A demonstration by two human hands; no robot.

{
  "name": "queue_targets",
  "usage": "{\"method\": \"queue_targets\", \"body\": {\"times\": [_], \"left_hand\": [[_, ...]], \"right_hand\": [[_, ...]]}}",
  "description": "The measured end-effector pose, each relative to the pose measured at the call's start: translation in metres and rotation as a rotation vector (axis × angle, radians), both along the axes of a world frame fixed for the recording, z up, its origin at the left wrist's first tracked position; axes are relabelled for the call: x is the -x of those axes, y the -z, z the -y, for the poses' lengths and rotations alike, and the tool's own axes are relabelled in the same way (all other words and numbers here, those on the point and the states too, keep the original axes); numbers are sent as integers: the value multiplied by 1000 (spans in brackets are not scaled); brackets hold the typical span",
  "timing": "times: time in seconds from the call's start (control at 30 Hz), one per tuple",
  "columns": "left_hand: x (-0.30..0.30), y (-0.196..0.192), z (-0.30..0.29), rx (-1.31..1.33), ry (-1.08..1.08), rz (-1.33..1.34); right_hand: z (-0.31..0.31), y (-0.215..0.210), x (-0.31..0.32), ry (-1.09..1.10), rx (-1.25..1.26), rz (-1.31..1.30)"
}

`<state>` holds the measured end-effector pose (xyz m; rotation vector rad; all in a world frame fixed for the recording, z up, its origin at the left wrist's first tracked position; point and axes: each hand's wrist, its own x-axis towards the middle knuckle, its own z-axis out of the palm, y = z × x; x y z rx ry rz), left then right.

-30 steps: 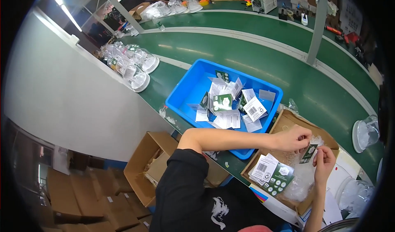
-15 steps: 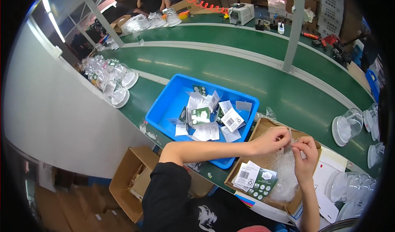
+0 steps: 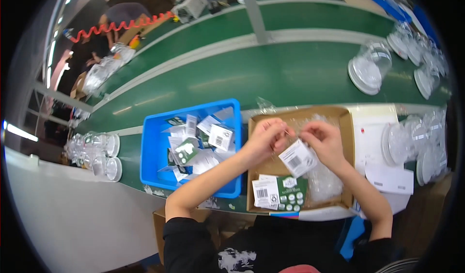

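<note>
Both hands work above a shallow cardboard tray (image 3: pixel 261 166). A white printed card (image 3: pixel 297 158) with a barcode hangs from the fingertips of my right hand (image 3: pixel 325 143), which is closed on its upper edge. My left hand (image 3: pixel 266 138) is pinched close beside the card; what its fingertips hold is too small to make out. Under the hands, clear crinkled plastic bags (image 3: pixel 325 182) fill the tray's right part. White cards (image 3: pixel 262 195) and a green card (image 3: pixel 292 195) lie at its near left.
Left of the tray stands a blue bin (image 3: pixel 149 149) holding several folded cards. Clear domes on white bases (image 3: pixel 364 74) stand at the far right, with more domes (image 3: pixel 411 137) at the right and others (image 3: pixel 92 149) at the left. Another person (image 3: pixel 123 16) is across the green bench (image 3: pixel 203 79).
The view has turned, shifting the bin and bench to the left. The white card now shows its printed face below my right hand, and my hands have come slightly apart.
</note>
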<state>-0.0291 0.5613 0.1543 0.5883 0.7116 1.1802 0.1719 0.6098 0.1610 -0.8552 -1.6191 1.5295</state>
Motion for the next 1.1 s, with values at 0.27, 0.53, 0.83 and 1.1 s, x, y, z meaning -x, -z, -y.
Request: {"method": "queue_targets", "body": {"times": [0.27, 0.53, 0.83, 1.1], "left_hand": [[-2, -9, 3, 6, 88, -115], [-4, -13, 4, -14, 63, -176], [-7, -14, 5, -242, -123, -574], [-10, -29, 12, -274, 82, -1127]], "right_hand": [[-1, -2, 0, -46, 39, -81], [-6, 2, -1, -44, 110, -98], [-10, -3, 1, 14, 174, -183], [-10, -2, -1, 21, 182, -175]]}}
